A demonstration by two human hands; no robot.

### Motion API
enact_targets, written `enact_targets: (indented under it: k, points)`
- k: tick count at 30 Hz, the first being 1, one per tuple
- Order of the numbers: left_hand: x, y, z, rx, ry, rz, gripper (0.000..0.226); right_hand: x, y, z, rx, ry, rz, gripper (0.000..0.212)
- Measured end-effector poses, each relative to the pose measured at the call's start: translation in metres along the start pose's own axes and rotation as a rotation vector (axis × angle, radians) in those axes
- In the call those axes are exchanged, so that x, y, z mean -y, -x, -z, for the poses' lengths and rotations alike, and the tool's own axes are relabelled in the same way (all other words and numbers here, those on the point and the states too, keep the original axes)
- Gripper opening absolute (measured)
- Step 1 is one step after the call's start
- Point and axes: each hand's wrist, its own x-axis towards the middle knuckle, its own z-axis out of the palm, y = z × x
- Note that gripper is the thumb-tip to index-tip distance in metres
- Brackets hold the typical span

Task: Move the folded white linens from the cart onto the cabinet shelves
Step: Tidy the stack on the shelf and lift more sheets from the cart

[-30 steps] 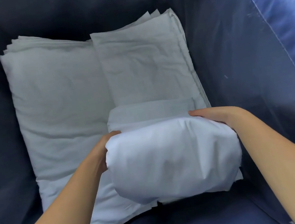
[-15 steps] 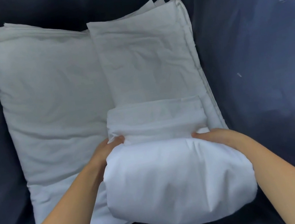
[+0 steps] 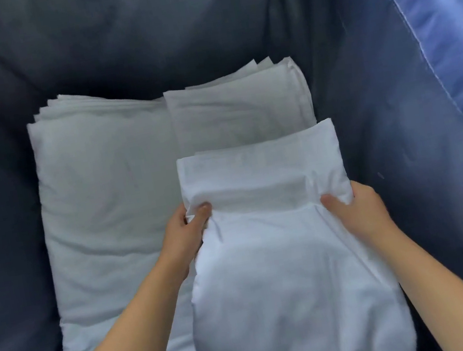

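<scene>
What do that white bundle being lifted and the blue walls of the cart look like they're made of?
The white bundle looks like woven cotton or a cotton blend, matte: it creases softly and sags where both hands grip it. The cart wall seems a coated synthetic fabric, perhaps nylon or vinyl: it has a slight sheen, a stitched seam and loose folds.

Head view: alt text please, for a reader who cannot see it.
Both hands, left hand and right hand, grip a folded white linen bundle above more folded linens lying in a dark blue fabric cart.
</scene>
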Motion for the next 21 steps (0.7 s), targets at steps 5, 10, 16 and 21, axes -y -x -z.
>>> enact_targets:
  k: [5,10,16,21]
  points:
    - [-0.021,-0.036,-0.016,-0.165,-0.003,-0.051,0.022,0.018,-0.042,-0.017,-0.159,-0.06,0.043,0.026]
    - [0.004,-0.051,-0.028,-0.214,-0.222,-0.018,0.034,0.001,-0.067,-0.037,-0.056,-0.092,-0.079,0.036]
    - [0.012,-0.069,-0.028,-0.275,-0.398,-0.052,0.042,-0.037,-0.066,-0.043,-0.035,-0.289,-0.207,0.032]
    - [0.009,-0.066,-0.027,-0.279,-0.25,-0.21,0.018,-0.026,-0.058,-0.047,-0.17,-0.251,-0.012,0.015]
